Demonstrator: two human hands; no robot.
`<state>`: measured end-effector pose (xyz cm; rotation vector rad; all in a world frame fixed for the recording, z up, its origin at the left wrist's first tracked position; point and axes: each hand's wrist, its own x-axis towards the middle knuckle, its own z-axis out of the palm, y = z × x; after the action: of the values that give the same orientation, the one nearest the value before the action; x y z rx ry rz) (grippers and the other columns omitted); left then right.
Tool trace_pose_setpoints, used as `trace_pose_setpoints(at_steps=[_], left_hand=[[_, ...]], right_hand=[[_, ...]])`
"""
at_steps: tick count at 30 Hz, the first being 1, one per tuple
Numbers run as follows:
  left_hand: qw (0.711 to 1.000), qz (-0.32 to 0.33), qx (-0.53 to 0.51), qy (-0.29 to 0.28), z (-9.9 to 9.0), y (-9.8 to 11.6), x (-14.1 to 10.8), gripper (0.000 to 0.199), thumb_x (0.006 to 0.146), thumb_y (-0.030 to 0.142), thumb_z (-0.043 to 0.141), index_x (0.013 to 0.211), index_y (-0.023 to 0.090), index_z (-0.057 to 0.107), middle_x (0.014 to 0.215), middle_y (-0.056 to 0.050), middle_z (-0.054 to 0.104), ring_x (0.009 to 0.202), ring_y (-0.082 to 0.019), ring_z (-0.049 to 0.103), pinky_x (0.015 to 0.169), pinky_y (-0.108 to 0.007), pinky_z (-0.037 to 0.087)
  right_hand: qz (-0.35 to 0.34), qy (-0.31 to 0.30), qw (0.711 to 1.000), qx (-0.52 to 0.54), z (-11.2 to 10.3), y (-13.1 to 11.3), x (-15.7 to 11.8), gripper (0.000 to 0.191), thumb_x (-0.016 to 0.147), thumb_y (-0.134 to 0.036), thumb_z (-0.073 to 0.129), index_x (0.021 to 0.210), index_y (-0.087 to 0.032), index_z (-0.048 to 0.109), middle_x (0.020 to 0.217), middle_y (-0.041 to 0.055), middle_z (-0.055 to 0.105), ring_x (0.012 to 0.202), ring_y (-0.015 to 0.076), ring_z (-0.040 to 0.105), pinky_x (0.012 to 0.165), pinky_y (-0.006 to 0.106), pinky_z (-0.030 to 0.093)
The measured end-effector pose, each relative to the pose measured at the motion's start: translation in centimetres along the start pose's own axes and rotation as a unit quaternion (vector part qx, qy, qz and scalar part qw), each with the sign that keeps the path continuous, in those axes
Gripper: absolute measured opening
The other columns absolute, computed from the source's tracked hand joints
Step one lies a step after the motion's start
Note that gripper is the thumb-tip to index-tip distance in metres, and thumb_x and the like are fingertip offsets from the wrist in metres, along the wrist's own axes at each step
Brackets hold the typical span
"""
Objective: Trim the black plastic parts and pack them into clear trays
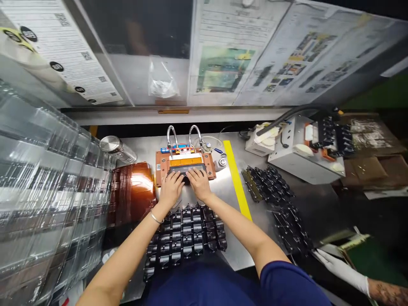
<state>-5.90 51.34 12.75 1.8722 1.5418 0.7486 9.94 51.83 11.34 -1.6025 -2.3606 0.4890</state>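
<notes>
My left hand point(171, 189) and my right hand point(199, 183) lie side by side on the front of a brown fixture point(210, 165). Their spread fingers rest on a dark bar point(183, 168); nothing shows as gripped, and what is beneath the palms is hidden. Behind the bar runs an orange strip point(186, 162), with a white piece beyond it. Two bent metal hoses point(172, 132) rise at the fixture's back. Between my forearms and close to my body, rows of black moulded parts point(186, 231) cover part of the metal table.
A steel flask point(117, 148) and glossy amber sheets point(132, 189) stand left, beside stacked clear trays point(47, 178). Yellow tape point(237, 180) crosses the table. More black parts point(270, 182) lie right, near a grey machine point(306, 157). Another person's gloved hand point(342, 270) reaches in at lower right.
</notes>
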Motion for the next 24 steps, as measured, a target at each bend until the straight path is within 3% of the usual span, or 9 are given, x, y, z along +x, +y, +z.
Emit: trace_pose_setpoints(at_steps=[5, 8, 11, 14, 17, 19, 22, 24], left_hand=[[1.000, 0.016, 0.013, -0.019, 1.3, -2.5, 3.5, 0.022, 0.085, 0.023, 0.054, 0.099, 0.025, 0.071, 0.126, -0.010, 0.065, 0.126, -0.031, 0.050, 0.112, -0.056, 0.024], [1.000, 0.014, 0.013, -0.021, 2.1, -3.3, 4.9, 0.027, 0.088, 0.025, 0.049, 0.106, 0.023, 0.069, 0.132, -0.012, 0.061, 0.132, -0.032, 0.044, 0.113, -0.057, 0.022], [1.000, 0.008, 0.012, -0.024, 3.0, -3.8, 5.3, 0.030, 0.090, 0.025, 0.046, 0.111, 0.022, 0.067, 0.134, -0.012, 0.059, 0.137, -0.032, 0.038, 0.113, -0.059, 0.019], [1.000, 0.000, 0.008, -0.031, 3.5, -4.0, 5.1, 0.031, 0.091, 0.026, 0.045, 0.113, 0.021, 0.066, 0.136, -0.012, 0.057, 0.139, -0.032, 0.035, 0.114, -0.058, 0.017], [0.999, -0.013, 0.002, -0.034, 3.4, -3.9, 4.8, 0.030, 0.091, 0.029, 0.046, 0.112, 0.022, 0.067, 0.137, -0.012, 0.056, 0.139, -0.031, 0.035, 0.115, -0.055, 0.017], [0.999, -0.025, 0.001, -0.032, 3.0, -3.9, 4.8, 0.029, 0.089, 0.032, 0.049, 0.111, 0.023, 0.067, 0.135, -0.011, 0.058, 0.137, -0.029, 0.038, 0.116, -0.051, 0.019], [0.998, -0.068, 0.013, 0.000, 2.1, -4.0, 5.2, 0.036, 0.089, 0.037, 0.050, 0.119, 0.021, 0.061, 0.137, -0.012, 0.057, 0.136, -0.028, 0.040, 0.117, -0.048, 0.020], [0.991, -0.121, 0.029, 0.042, 1.6, -4.4, 5.6, 0.045, 0.088, 0.039, 0.049, 0.127, 0.017, 0.054, 0.144, -0.017, 0.047, 0.139, -0.032, 0.034, 0.116, -0.052, 0.018]], right_hand=[[0.048, -0.024, 0.998, -0.042, -3.1, 3.3, 1.6, 0.029, 0.091, -0.023, 0.052, 0.118, -0.022, 0.063, 0.128, 0.0080, 0.062, 0.122, 0.0259, 0.051, 0.101, 0.039, 0.040], [0.152, -0.014, 0.985, -0.082, -6.0, 7.3, 4.1, 0.029, 0.094, -0.020, 0.043, 0.113, -0.014, 0.065, 0.118, 0.0182, 0.065, 0.114, 0.0299, 0.054, 0.093, 0.043, 0.043], [0.235, -0.028, 0.966, -0.104, -7.6, 11.2, 7.2, 0.019, 0.089, -0.015, 0.054, 0.101, -0.010, 0.068, 0.109, 0.0244, 0.066, 0.112, 0.0349, 0.054, 0.090, 0.048, 0.043], [0.284, -0.056, 0.953, -0.095, -7.9, 13.8, 9.7, 0.017, 0.087, -0.020, 0.062, 0.099, -0.009, 0.066, 0.104, 0.0181, 0.067, 0.105, 0.0289, 0.059, 0.089, 0.046, 0.047], [0.309, -0.060, 0.946, -0.071, -8.1, 14.8, 11.0, 0.030, 0.090, -0.033, 0.060, 0.113, -0.012, 0.060, 0.114, 0.0098, 0.062, 0.102, 0.0213, 0.061, 0.088, 0.042, 0.051], [0.315, -0.046, 0.947, -0.046, -8.5, 14.9, 11.1, 0.032, 0.092, -0.033, 0.057, 0.117, -0.014, 0.057, 0.119, 0.0094, 0.059, 0.103, 0.0206, 0.060, 0.088, 0.042, 0.052], [0.309, -0.019, 0.951, 0.006, -8.6, 14.0, 10.0, 0.031, 0.093, -0.033, 0.055, 0.119, -0.016, 0.056, 0.121, 0.0088, 0.058, 0.104, 0.0205, 0.060, 0.088, 0.042, 0.052], [0.294, -0.005, 0.954, 0.054, -7.6, 12.5, 8.7, 0.030, 0.093, -0.034, 0.055, 0.118, -0.016, 0.057, 0.121, 0.0086, 0.058, 0.104, 0.0204, 0.060, 0.089, 0.043, 0.052]])
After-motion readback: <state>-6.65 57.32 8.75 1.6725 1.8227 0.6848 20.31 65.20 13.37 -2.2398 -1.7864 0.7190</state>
